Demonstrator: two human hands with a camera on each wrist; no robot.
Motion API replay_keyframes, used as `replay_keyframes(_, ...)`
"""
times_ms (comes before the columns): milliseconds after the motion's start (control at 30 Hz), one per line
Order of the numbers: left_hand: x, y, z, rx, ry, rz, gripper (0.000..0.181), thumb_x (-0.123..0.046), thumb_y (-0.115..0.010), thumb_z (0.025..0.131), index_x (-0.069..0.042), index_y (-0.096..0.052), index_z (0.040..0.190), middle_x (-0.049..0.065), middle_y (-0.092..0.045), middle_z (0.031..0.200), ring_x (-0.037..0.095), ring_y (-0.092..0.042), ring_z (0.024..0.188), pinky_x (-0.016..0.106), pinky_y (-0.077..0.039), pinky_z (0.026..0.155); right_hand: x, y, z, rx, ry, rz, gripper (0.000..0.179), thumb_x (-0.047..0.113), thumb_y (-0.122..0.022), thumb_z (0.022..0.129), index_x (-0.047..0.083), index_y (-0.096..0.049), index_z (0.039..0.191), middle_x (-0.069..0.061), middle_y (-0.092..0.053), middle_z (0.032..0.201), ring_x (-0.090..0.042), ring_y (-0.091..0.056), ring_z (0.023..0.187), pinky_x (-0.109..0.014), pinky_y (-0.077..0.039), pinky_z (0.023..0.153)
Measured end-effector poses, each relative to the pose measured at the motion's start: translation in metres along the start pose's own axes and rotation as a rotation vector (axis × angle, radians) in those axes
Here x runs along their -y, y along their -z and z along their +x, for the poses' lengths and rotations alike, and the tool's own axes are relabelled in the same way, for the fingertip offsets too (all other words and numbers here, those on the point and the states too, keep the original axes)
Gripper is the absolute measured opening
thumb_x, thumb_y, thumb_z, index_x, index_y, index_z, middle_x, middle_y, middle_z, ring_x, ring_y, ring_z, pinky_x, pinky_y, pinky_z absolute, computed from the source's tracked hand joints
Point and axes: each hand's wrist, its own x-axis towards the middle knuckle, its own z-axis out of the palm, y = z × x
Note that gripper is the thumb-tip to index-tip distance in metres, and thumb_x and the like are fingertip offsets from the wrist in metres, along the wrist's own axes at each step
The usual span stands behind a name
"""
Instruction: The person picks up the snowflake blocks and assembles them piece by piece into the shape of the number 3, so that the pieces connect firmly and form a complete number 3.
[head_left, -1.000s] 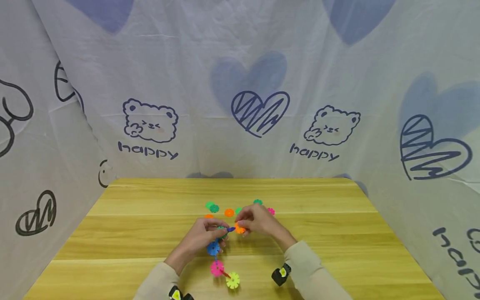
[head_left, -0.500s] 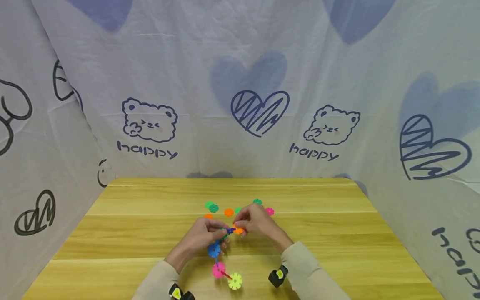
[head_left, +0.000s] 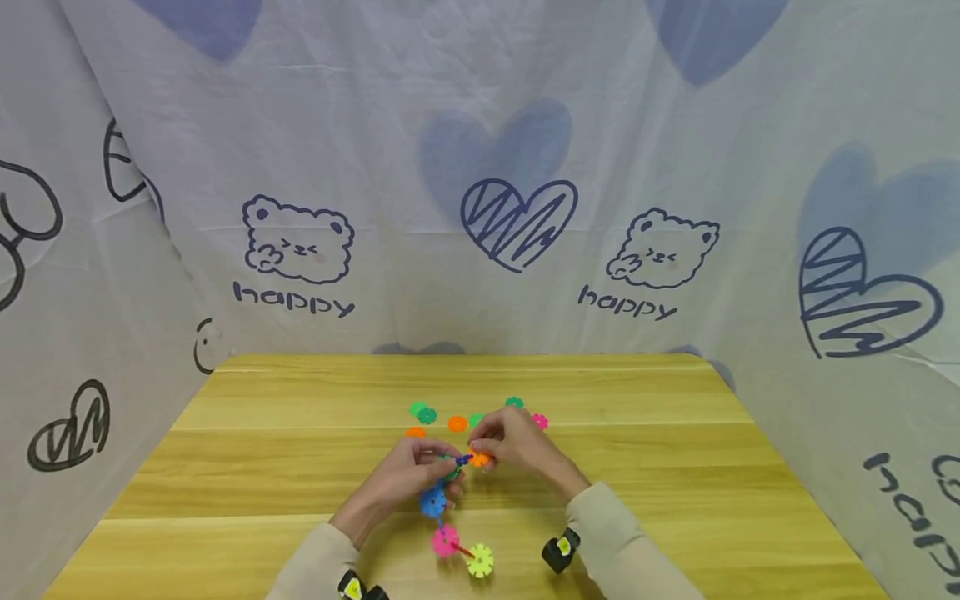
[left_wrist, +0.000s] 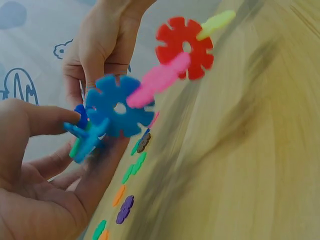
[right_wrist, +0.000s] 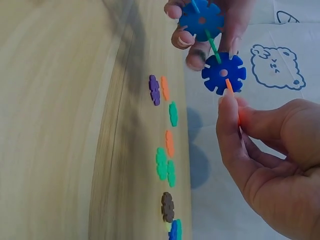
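In the head view, my left hand [head_left: 405,477] holds a chain of notched plastic snowflake discs near its upper end. Down from the fingers hang a light blue disc [head_left: 432,502], a pink disc [head_left: 446,542], a red disc [left_wrist: 167,47] seen edge-on from the head, and a yellow disc [head_left: 480,562]. A green disc, partly hidden by the fingers, joins to a dark blue disc [right_wrist: 212,80] at the top. My right hand [head_left: 519,443] pinches an orange disc [head_left: 478,457], its edge against the dark blue disc's rim; how deep it sits cannot be told.
Loose discs lie on the wooden table [head_left: 637,517] beyond the hands, among them orange [head_left: 457,424], green [head_left: 427,415], pink [head_left: 540,422], purple [right_wrist: 154,90] and brown [right_wrist: 168,207] ones. Printed cloth [head_left: 405,275] hangs behind and at both sides.
The chain's hanging end has swung to the right. Both hands stay nearly in place, while the orange disc shifts and tilts slightly at the dark blue one.
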Motion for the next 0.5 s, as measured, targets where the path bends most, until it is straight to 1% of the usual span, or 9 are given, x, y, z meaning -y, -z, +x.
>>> replay_keyframes(67,0.0003,0.0008,-0.0007,0.005,0.0,-0.006,0.032,-0.014,-0.061,0.103,0.009,-0.061,0.125,0.021,-0.076,0.102,0.019,-0.075,0.078,0.034,-0.064,0.071,-0.0006,0.0001,0.0003,0.002,-0.001,0.013,0.011,0.001,-0.068,0.098,-0.006,-0.075,0.1,-0.014,-0.074,0.085,-0.014,-0.07,0.06,-0.048,-0.064,0.068)
replay_keyframes(133,0.0006,0.0013,-0.001,0.005,0.003,-0.016,0.033,-0.017,-0.062,0.103,0.009,-0.061,0.124,0.022,-0.075,0.105,0.019,-0.076,0.079,0.035,-0.065,0.073,-0.0006,-0.0001,0.0006,0.002,-0.002,0.027,0.009,0.001,-0.068,0.097,-0.005,-0.075,0.099,-0.014,-0.075,0.085,-0.017,-0.071,0.06,-0.049,-0.064,0.068)
replay_keyframes(267,0.0013,0.002,-0.0005,-0.007,0.011,-0.033,0.038,-0.024,-0.068,0.1,0.007,-0.063,0.122,0.019,-0.076,0.105,0.019,-0.076,0.079,0.036,-0.065,0.075,0.0004,-0.0005,-0.0002,-0.006,-0.009,0.04,0.007,0.002,-0.07,0.096,-0.004,-0.074,0.097,-0.013,-0.075,0.084,-0.026,-0.073,0.063,-0.05,-0.064,0.068)
replay_keyframes(400,0.0021,0.0011,0.0008,-0.041,0.001,-0.047,0.038,-0.025,-0.073,0.097,0.007,-0.064,0.117,0.017,-0.077,0.102,0.018,-0.075,0.074,0.038,-0.065,0.074,0.0005,-0.0006,-0.0002,-0.013,-0.02,0.051,0.008,0.003,-0.07,0.096,-0.003,-0.074,0.097,-0.013,-0.076,0.083,-0.026,-0.074,0.063,-0.05,-0.064,0.068)
replay_keyframes(500,0.0029,0.0011,0.0006,-0.066,-0.011,-0.057,0.035,-0.022,-0.073,0.098,0.007,-0.064,0.115,0.017,-0.077,0.103,0.017,-0.074,0.072,0.038,-0.065,0.073,-0.0015,0.0031,0.0024,-0.034,-0.024,0.049,0.013,0.006,-0.068,0.099,-0.006,-0.073,0.101,-0.016,-0.074,0.084,-0.02,-0.073,0.061,-0.047,-0.065,0.068)
